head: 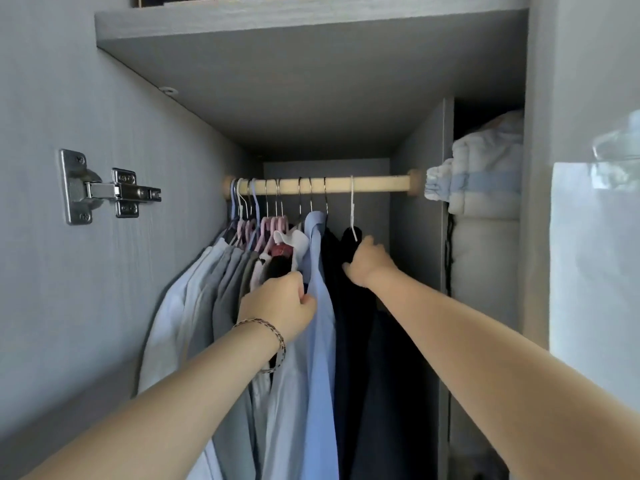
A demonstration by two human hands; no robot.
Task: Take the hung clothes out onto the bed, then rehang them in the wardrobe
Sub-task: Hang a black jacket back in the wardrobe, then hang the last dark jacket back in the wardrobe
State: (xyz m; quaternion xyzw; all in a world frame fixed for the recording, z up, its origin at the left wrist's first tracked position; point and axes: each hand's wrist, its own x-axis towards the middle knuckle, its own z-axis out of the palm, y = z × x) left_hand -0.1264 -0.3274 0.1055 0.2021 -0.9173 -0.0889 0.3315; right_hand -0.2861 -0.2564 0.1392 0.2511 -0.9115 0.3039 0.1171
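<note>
A wooden rail [374, 184] spans the grey wardrobe, with several hangers bunched toward its left end. Pale grey and white shirts [194, 299] hang at the left, a light blue shirt [320, 327] in the middle, and dark navy garments [349, 341] to its right. The rightmost dark garment [350, 239] hangs on a white hanger [352, 209]. My left hand [277, 303] grips the front edge of the light blue shirt, fingers curled into the fabric. My right hand [367, 263] grips the shoulder of the dark garment just below the white hanger.
A metal door hinge [104, 188] sticks out of the left wardrobe wall. A shelf [304, 39] runs overhead. Folded pale blue and white bedding [485, 164] fills the compartment to the right, behind a divider panel [426, 202]. A glossy white door [595, 258] stands at far right.
</note>
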